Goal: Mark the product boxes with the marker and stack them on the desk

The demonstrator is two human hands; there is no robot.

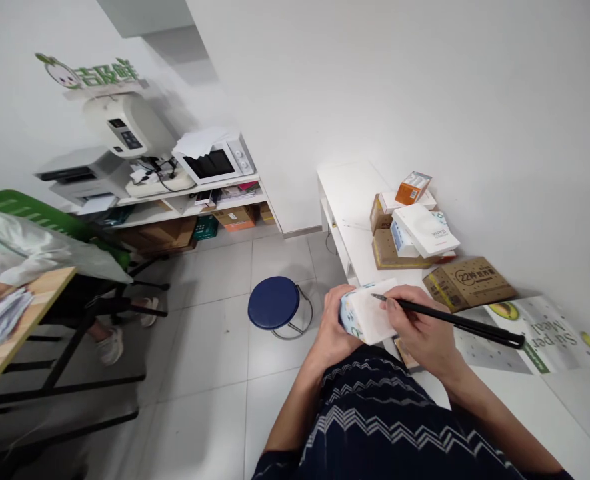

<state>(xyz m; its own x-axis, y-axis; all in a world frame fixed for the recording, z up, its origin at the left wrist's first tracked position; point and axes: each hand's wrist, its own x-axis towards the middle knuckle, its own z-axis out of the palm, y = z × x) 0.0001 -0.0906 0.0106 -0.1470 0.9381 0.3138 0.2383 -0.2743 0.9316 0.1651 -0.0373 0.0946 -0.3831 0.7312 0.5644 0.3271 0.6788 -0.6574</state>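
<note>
My left hand (pixel 331 328) is wrapped round a small white box (pixel 369 315) with blue and green print on one side. The box is held in front of my body with a plain white face turned up. Between the fingers of my right hand (pixel 427 330) is a black pen (pixel 467 322). Its pointed tip is over the white face; whether it touches cannot be told. The right fingers also lie close against the box's right edge, hiding part of it.
On the white table (pixel 359 260) at the right are stacked boxes (pixel 422 230), a brown carton (pixel 469 283) and a printed "Super Meal" package (pixel 545 330). A blue stool (pixel 273 303) stands on the floor. To the left, another person (pixel 25 247) sits at a wooden table (pixel 49 287).
</note>
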